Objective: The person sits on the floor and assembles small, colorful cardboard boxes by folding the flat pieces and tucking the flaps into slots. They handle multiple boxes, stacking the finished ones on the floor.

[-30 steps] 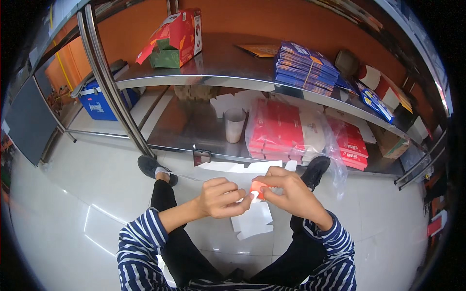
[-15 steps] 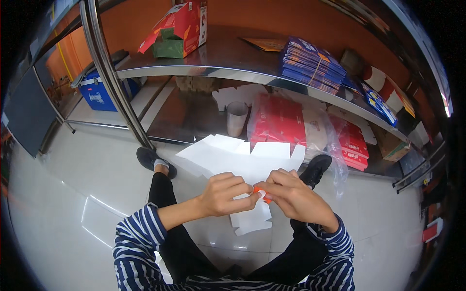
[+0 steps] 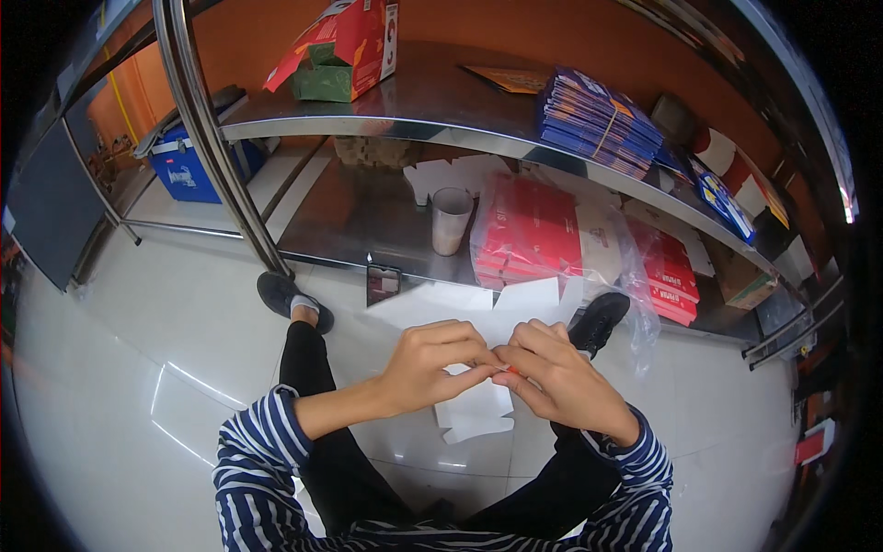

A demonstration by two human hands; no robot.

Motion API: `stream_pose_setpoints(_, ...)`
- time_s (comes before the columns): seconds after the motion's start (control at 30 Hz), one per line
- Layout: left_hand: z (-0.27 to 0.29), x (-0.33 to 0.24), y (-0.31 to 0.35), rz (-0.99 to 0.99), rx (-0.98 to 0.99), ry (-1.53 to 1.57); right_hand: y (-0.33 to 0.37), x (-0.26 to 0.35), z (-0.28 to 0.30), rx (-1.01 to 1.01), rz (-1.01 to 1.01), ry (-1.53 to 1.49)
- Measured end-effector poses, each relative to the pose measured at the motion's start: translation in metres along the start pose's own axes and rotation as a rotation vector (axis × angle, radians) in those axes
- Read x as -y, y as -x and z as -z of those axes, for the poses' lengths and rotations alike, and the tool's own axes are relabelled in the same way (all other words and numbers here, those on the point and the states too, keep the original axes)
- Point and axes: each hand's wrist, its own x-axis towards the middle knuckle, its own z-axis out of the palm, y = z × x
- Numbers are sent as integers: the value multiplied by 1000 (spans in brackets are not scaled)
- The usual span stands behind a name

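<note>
A flat, die-cut cardboard box blank (image 3: pixel 474 405), white on the side facing me, spreads out between my knees, with flaps and notches along its edges. A small orange-red piece of it shows between my fingertips, which hide most of that spot. My left hand (image 3: pixel 440 366) is closed in a pinch with its thumb and fingertips on the cardboard. Against it, my right hand (image 3: pixel 568 379) is closed too, fingers curled and thumb pressing on the orange-red part. The fingertips of both hands nearly touch. Beyond my hands, the blank's far flaps (image 3: pixel 529 296) reach toward the lower shelf.
On the upper metal shelf (image 3: pixel 441 87) are a red carton (image 3: pixel 372 46) and a banded stack of blue flat cartons (image 3: pixel 598 120). The lower shelf holds a cup (image 3: pixel 451 221) and plastic-wrapped red cartons (image 3: pixel 533 230). A dark-framed rectangular object (image 3: pixel 384 285) rests by its edge. A blue cooler (image 3: pixel 189 170) stands left.
The blank's far left corner has drawn to the right and tilted, uncovering the dark-framed object. My fingers have closed tighter over the orange-red part, and less of it shows.
</note>
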Motion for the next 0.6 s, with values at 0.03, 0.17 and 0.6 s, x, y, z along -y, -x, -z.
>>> stream_pose_setpoints(0.03,-1,0,2,18,-4,36,0,0,-1,-4,-13,-10)
stream_pose_setpoints(0.17,-5,-2,5,286,-90,265,2,-4,-7,49,-9,-23)
stream_pose_setpoints(0.6,28,38,-11,649,17,1049,-12,-51,-5,-834,-244,-177)
